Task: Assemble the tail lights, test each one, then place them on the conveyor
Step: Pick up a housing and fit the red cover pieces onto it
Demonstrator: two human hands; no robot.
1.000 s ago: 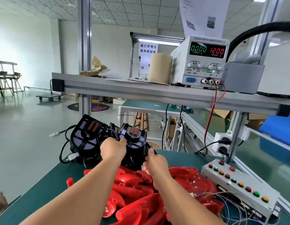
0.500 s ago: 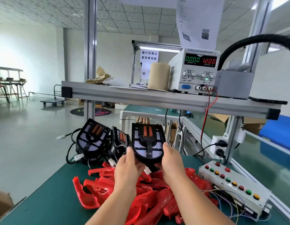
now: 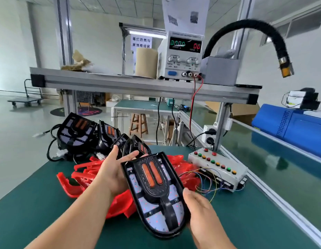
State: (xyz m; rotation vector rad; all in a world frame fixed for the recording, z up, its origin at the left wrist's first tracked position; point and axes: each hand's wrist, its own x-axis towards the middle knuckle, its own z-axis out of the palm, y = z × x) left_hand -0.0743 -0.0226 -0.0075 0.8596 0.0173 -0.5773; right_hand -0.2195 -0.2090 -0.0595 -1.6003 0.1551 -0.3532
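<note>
Cradling tail light base [image 3: 154,191] — left hand [image 3: 113,171] flat under top, right hand [image 3: 199,211] gripping bottom.

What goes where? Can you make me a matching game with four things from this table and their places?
Things: 1 nearest black tail light; 2 red covers; 3 button box; 4 power supply.
Places: A on the top shelf; B heaped on the green mat; C between the left hand and right hand; D at the mat's right edge, wires trailing.
Pairs: 1-C, 2-B, 3-D, 4-A.
</note>
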